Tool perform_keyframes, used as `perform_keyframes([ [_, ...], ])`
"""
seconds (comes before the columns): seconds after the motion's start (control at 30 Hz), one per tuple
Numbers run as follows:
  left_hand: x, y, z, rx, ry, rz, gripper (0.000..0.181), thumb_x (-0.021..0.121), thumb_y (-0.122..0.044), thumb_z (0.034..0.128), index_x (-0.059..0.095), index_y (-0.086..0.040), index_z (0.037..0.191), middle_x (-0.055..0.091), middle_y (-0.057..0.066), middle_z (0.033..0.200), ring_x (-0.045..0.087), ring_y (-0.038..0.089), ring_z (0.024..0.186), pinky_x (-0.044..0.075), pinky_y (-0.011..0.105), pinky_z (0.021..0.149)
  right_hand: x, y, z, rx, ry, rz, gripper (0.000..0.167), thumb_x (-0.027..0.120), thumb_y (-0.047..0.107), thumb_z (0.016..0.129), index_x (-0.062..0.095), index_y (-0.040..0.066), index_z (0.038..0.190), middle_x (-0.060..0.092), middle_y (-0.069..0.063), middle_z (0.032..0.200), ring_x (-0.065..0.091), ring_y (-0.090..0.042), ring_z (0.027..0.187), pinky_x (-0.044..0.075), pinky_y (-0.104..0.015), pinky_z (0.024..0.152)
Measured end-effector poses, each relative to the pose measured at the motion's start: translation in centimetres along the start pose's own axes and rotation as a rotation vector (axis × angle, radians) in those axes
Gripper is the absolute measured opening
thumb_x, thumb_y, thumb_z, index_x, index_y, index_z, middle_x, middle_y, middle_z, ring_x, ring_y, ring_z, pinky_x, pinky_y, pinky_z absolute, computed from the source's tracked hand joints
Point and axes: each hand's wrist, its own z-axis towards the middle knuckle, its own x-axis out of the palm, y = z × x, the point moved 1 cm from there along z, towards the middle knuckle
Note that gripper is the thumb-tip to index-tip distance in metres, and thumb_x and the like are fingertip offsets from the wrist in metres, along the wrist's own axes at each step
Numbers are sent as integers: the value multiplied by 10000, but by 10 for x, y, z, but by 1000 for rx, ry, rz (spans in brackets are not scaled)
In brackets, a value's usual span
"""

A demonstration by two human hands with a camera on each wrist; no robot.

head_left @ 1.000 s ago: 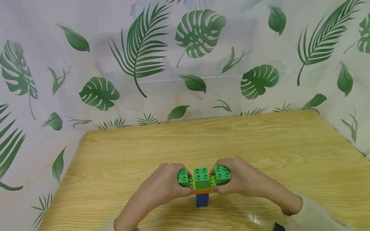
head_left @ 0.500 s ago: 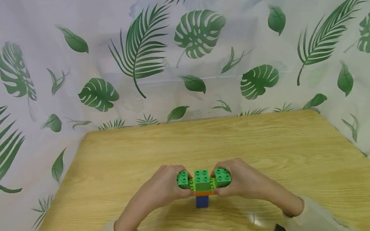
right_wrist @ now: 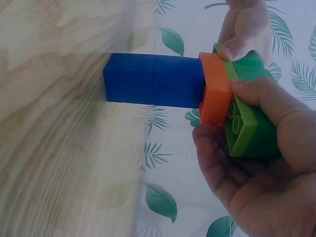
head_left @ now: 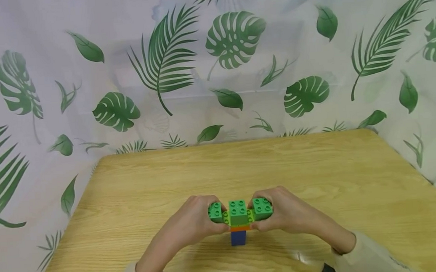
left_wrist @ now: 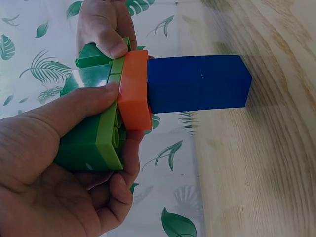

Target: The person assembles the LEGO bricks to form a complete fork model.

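Stacked toy building blocks stand upright on the table: two blue blocks (left_wrist: 197, 83) at the bottom, an orange block (left_wrist: 134, 91) above them, then light green pieces (right_wrist: 243, 129) carrying three darker green blocks (head_left: 238, 210). My left hand (head_left: 199, 219) grips the left end of the green part, its thumb against the light green layer just over the orange block. On the opposite end, my right hand (head_left: 280, 209) holds the green part in the same way, thumb in front and fingers behind. Fingers hide some of the outer green blocks.
The wood-grain table (head_left: 228, 169) extends behind and to both sides of the stack. A white cloth with green leaf print (head_left: 190, 70) hangs along the back and sides.
Both hands keep their grip on the green blocks. Hands and stack appear slightly lower in the head view than a second ago, and the background shifts a little too.
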Motion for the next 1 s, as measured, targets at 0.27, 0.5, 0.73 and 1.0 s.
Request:
perform_keyframes([
  [0.27,1,-1,0,14,-3,-3,275,895,-140,798,711,-71,990,672,-31,860,588,99,716,500,249,611,0,1,-2,-11,-1,-8,291,873,222,835,704,76,1021,684,46,852,608,-79,682,527,-261,581],
  [0.5,-1,0,-2,-3,-11,-9,288,898,-141,801,708,-66,1004,676,-18,873,599,109,735,511,255,621,0,2,2,-24,-4,-17,289,873,215,835,712,73,1029,690,43,867,610,-77,686,529,-261,583],
  [0.73,0,2,-2,8,-14,-13,328,902,-168,811,693,-68,1043,689,-9,906,612,104,763,519,262,641,0,3,1,-16,-6,-40,295,876,216,827,716,75,1031,684,42,865,601,-79,686,524,-258,580],
  [1.0,-2,9,-11,43,-52,-64,529,861,-322,867,607,-82,1264,638,3,1170,596,153,990,532,379,845,-1,3,-1,-2,-10,-55,308,864,224,840,713,59,1052,679,37,864,594,-76,677,517,-255,578],
])
